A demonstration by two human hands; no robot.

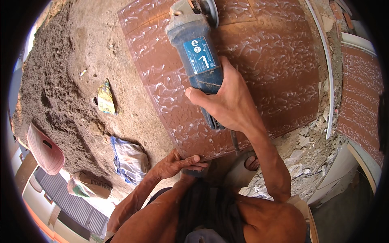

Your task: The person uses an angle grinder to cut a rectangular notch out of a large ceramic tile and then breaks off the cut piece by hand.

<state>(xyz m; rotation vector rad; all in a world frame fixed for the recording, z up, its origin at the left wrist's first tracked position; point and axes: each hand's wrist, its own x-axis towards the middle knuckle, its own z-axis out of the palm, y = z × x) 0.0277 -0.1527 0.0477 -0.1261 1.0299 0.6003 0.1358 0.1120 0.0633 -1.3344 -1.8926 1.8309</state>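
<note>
- As the grinder looks heavy, the right hand wraps its body over the panel
- The left hand pinches the panel's near corner, thumb atop, probably steadying it

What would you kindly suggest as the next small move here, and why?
I would probably bring the left hand up to steady the angle grinder, since only the right hand grips its body, while the left is at the near edge of the brown panel.
</note>
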